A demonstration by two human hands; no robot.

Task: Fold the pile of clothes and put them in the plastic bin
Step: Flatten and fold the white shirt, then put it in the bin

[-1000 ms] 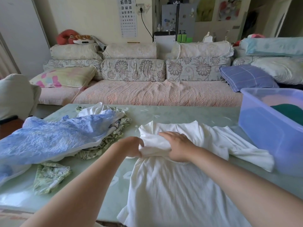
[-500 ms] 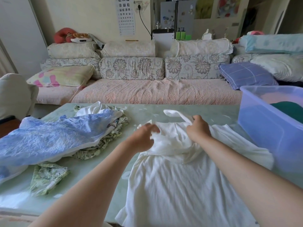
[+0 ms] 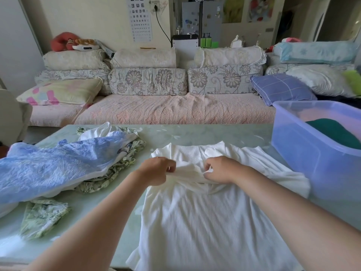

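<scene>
Head view: a white ribbed shirt (image 3: pixel 195 222) lies spread on the pale green tabletop (image 3: pixel 205 133), its lower part hanging over the near edge and its collar end pointing toward the sofa (image 3: pixel 166 109). The left hand (image 3: pixel 156 171) and right hand (image 3: pixel 222 170) sit close together on the shirt's upper part. Both hands have their fingers curled, and each pinches the same bunched ridge of white cloth that runs between them.

To the right, touching or just beside the shirt's sleeve, stands the translucent bluish plastic bin (image 3: pixel 304 153), with a dark green garment (image 3: pixel 336 132) lying inside it. On the left of the tabletop is the unfolded pile: a crinkled blue garment (image 3: pixel 54 165) draped over a green floral piece (image 3: pixel 111 173), with white fabric (image 3: pixel 101 132) showing at the far end. Another green floral piece (image 3: pixel 43 216) lies nearer the tabletop's front edge.

On the far wall hangs an eye chart (image 3: pixel 140 18) with rows of the letter E turned different ways, shrinking downward until unreadable. A grey fridge (image 3: pixel 201 18) carries small magnets, too small to read. A purple checked pillow (image 3: pixel 281 88) leans on the sofa.
</scene>
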